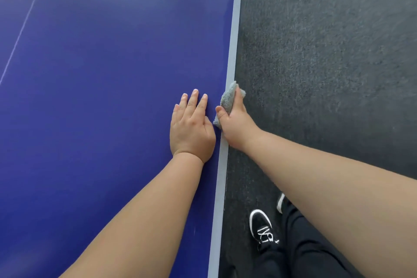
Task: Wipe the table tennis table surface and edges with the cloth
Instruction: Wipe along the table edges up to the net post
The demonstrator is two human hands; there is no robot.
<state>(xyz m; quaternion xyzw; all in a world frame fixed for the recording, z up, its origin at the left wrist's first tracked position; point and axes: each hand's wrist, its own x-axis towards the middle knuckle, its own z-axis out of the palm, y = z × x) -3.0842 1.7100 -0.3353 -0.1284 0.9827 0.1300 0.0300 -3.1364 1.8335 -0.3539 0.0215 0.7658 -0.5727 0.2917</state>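
Cloth (227, 100) — grey, fluffy, bunched — sits just right of the frame's centre, folded over the pale edge strip (234, 40) of the blue table tennis table (101, 97). The right hand (234, 126) grips it there. Its thumb lies on the cloth on the table-top side, and its fingers curl down over the rim on the other side (their tips are hidden, so how far they wrap cannot be told). One corner of the cloth sticks out above the hand and another below the thumb.

Just left of it, the left hand (191, 128) rests flat on the blue surface, palm down. Its fingers are straight and close together, pointing toward the top of the frame, and it holds nothing. It lies beside the cloth without clearly touching it. Both bare forearms run in from the bottom and lower right.

The table fills more than the left half, with a thin white line (22, 31) slanting across its upper left. Right of the edge strip lies dark grey carpet (327, 52). In the lower right — below the right forearm — a black shoe with white trim (261, 228) and a black trouser leg (300, 244) show.
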